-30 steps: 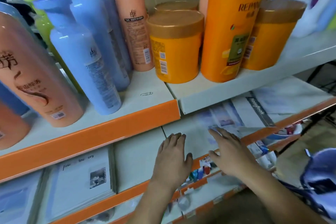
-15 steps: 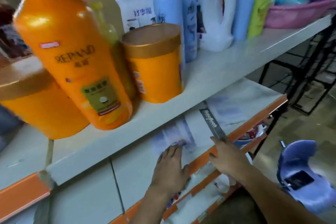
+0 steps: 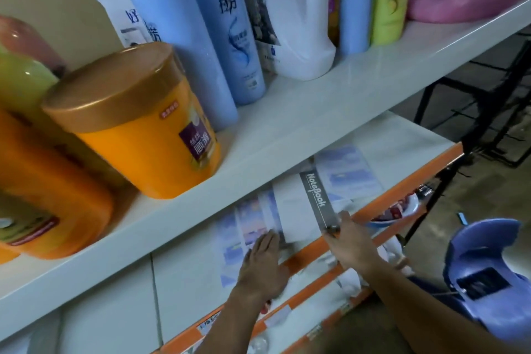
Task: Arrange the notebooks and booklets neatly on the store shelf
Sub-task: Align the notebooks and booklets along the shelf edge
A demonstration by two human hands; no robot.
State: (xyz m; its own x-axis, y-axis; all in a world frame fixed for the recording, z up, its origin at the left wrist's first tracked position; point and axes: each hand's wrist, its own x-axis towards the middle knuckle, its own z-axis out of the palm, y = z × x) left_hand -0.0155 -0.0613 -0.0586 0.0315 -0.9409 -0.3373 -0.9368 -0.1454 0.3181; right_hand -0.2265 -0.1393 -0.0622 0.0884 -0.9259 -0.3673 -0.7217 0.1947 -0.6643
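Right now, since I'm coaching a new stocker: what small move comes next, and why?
Probably the left hand pushes the booklets right, under the notebook the right hand pinches by its corner: they lie fanned out, only partly overlapped.

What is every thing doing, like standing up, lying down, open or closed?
Jar: upright, lid on.
Blue bottles: upright.
Jug: upright.
Notebook: closed, lying flat.
Booklets: flat, overlapping unevenly.
Left hand: flat on booklets.
Right hand: grips notebook's corner.
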